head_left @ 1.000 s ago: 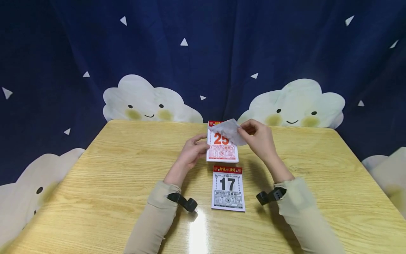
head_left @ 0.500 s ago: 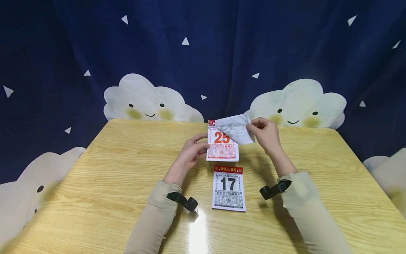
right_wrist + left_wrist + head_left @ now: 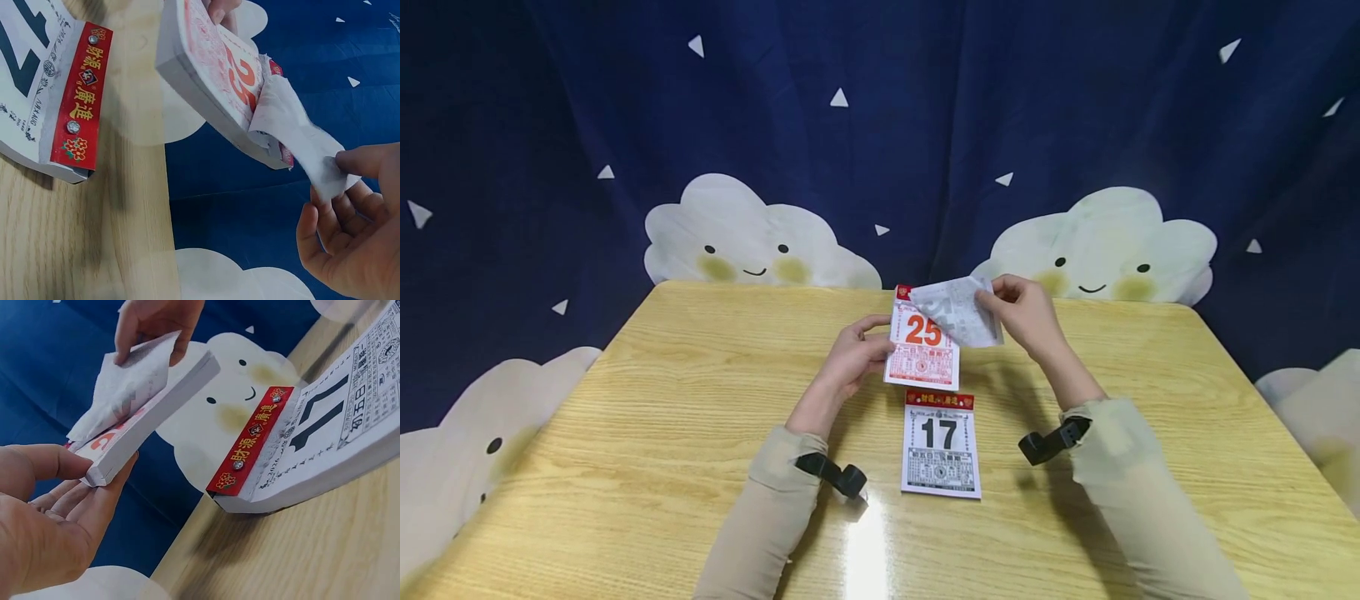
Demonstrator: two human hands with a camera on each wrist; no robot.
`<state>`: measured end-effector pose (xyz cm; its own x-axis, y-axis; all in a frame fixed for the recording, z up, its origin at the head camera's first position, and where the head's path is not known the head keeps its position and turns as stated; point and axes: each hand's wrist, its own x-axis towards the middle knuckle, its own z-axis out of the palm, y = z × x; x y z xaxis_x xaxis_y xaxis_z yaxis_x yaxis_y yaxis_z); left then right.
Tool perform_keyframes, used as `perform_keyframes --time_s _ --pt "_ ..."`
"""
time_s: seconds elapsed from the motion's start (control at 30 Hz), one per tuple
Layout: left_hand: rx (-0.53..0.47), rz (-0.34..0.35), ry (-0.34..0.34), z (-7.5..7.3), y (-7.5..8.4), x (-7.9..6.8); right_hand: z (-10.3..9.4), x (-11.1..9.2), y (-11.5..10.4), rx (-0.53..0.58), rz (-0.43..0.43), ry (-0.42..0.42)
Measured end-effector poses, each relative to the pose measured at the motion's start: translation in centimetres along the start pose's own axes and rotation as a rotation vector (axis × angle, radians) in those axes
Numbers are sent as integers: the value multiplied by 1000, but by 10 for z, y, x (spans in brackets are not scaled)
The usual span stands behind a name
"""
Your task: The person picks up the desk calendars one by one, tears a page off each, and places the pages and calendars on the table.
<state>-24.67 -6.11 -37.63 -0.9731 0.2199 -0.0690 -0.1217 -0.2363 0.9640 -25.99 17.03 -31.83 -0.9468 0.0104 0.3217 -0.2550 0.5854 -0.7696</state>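
My left hand (image 3: 852,354) holds a thick tear-off calendar (image 3: 921,367) by its left edge, thumb on top and fingers beneath, raised off the table. Its face shows a red 25. In the right wrist view, my right hand (image 3: 359,219) pinches a thin calendar page (image 3: 294,128) between thumb and fingers. That page is peeled up and to the right, its pale back showing, and it covers most of the red header. Whether it is still joined along the whole top cannot be seen. Nearer me lies a second tear-off calendar (image 3: 940,458) with a black 17.
The wooden table (image 3: 700,400) carries the second calendar just below the held one. Behind the table's far edge hangs a dark blue curtain (image 3: 880,125) with white clouds and triangles. Black wrist cameras are strapped over both sleeves.
My right hand has moved right, drawing the page further off the calendar and baring more of the 25. The held calendar has tilted slightly and come a little nearer me.
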Motion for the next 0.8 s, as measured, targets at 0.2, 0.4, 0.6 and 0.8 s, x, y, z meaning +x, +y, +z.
perform_keyframes --time_s 0.2,0.4,0.6,0.8 --pt "-18 -14 4 -2 1 0 -2 9 16 74 45 -19" --pt "-90 -16 -11 -7 4 0 -9 9 7 166 153 -32" --pt "-99 -30 -17 -4 7 -2 6 54 104 229 205 -29" --pt "-105 -33 -12 -1 6 -1 10 65 129 247 240 18"
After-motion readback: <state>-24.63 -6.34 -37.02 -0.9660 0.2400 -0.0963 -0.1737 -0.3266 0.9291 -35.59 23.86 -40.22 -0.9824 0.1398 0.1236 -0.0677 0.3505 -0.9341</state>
